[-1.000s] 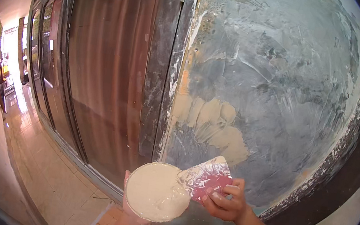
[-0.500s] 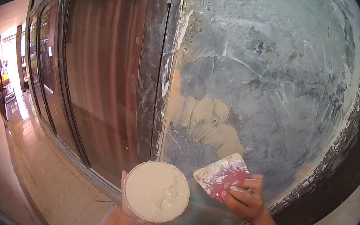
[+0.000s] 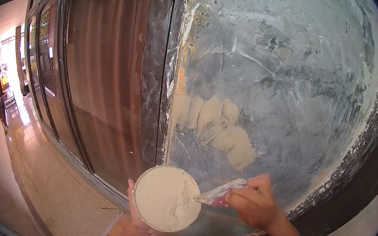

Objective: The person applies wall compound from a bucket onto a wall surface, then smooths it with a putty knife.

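My left hand (image 3: 135,209) is wrapped round the side and underside of a round tub (image 3: 197,213) filled with cream-coloured filler paste (image 3: 159,197). In my right hand (image 3: 256,204) is a putty knife (image 3: 222,194), a flat scraper with a smeared blade and a reddish part. Its blade edge reaches the tub's right rim, where the paste surface is ruffled. Above it, a patch of beige filler (image 3: 235,145) lies spread on the grey wall panel (image 3: 290,107), with ridged strokes running left to the panel's edge.
Left of the panel stands a dark-framed glass door (image 3: 104,73) with a reddish-brown curtain behind it. A tiled walkway (image 3: 49,161) runs back along the left. The panel's right side is bordered by a dark, paint-flecked edge (image 3: 331,194).
My right hand has turned the putty knife and brought its blade down and left from beside the wall to the tub's rim. The tub has shifted slightly.
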`<state>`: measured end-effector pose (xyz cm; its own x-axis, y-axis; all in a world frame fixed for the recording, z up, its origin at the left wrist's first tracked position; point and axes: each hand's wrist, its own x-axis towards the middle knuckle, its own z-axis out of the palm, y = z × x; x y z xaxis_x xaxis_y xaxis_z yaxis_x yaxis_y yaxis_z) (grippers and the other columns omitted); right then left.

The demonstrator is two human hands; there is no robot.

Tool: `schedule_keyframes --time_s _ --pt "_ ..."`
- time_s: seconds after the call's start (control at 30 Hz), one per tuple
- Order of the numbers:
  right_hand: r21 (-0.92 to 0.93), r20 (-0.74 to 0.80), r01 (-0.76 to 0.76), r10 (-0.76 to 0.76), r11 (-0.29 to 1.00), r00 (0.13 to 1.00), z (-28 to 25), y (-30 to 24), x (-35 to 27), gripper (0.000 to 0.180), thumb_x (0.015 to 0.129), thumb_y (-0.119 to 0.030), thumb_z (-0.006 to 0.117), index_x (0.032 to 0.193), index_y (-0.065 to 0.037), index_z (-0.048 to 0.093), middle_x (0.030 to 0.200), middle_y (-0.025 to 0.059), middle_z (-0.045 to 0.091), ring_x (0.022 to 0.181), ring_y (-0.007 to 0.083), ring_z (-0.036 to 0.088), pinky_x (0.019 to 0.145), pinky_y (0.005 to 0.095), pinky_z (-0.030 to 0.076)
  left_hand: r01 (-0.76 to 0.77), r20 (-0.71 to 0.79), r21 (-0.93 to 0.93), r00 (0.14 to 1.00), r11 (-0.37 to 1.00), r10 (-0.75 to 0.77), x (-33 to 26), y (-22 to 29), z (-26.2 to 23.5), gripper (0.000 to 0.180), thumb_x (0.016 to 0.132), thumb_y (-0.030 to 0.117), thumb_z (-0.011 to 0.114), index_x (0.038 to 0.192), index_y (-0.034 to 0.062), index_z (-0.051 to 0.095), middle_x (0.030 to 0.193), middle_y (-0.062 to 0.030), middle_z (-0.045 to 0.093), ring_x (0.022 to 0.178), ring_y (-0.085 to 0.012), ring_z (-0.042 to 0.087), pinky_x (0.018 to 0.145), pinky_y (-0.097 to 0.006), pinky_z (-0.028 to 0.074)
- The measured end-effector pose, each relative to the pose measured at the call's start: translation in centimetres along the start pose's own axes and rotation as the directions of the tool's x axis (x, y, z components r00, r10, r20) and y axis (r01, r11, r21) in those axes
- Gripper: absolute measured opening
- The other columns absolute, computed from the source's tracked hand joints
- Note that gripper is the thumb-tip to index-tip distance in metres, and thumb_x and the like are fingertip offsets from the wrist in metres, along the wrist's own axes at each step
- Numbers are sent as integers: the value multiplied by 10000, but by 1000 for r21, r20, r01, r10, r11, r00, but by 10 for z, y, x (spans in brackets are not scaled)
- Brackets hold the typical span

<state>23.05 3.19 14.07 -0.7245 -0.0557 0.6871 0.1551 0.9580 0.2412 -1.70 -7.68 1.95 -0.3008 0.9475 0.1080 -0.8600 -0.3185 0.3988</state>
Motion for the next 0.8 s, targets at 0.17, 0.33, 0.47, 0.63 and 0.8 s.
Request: schedule_keyframes --time_s 0.17,0.33,0.47,0.63,0.8 --pt "203 -7 -204 210 958 978 1 10 18 195 865 -62 730 1037 -64 639 987 63 701 843 239 626 769 395 465 14 11 3 1000 1000 -14 3 -4 -3 905 978 779 314 1518 65 452 1511 -190 518 1333 -414 552 1115 -580 458" --pt "420 390 -753 649 506 654 -8 5 34 201 958 -106 691 1099 5 600 958 171 723 836 321 689 754 398 519 14 -25 -35 1000 999 -15 6 -4 -5 903 981 772 321 1513 56 462 1503 -189 531 1325 -414 559 1109 -575 464" --pt "369 520 -827 643 425 562 12 29 21 227 998 -168 659 1116 16 596 938 206 721 862 328 712 779 400 534 -4 -30 -16 1000 1000 4 5 -5 -1 902 980 773 326 1510 57 468 1497 -189 539 1317 -414 567 1104 -569 469" --pt "337 546 -832 629 440 553 10 24 28 193 980 -142 668 1092 1 602 1017 176 721 912 306 686 805 393 515 8 14 -6 1000 1000 -8 5 -7 -6 894 984 766 328 1508 57 472 1492 -192 544 1312 -404 575 1101 -559 475" --pt "69 145 -93 83 993 986 3 8 16 135 878 -133 681 1004 -162 639 1100 -21 685 967 196 572 827 399 410 -13 -21 -34 1000 999 13 7 -5 -10 884 988 761 325 1507 61 472 1491 -194 543 1312 -402 576 1102 -553 475"
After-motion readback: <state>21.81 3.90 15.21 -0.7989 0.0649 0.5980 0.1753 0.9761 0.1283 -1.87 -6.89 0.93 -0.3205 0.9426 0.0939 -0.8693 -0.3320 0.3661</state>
